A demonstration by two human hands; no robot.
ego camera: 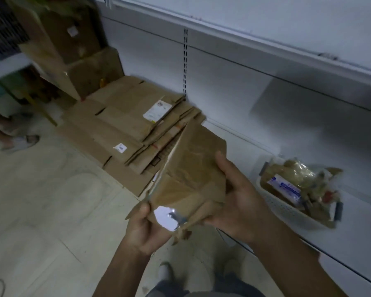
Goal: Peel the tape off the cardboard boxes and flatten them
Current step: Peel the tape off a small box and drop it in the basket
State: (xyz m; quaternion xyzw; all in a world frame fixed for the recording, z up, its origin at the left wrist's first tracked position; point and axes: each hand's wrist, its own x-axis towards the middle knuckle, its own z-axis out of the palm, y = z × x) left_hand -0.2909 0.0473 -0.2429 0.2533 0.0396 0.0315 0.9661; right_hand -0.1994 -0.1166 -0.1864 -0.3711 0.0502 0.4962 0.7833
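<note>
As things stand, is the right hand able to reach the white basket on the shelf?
Probably not yet: the right hand grips the cardboard box. Nothing stands between it and the white basket, so once it lets go, the way looks free.

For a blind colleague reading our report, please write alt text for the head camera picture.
A person holds a partly flattened cardboard box: the left hand grips its near corner, the right hand its right edge. Behind it a pile of flattened boxes lies on the floor; a white basket of packets sits at right.
</note>
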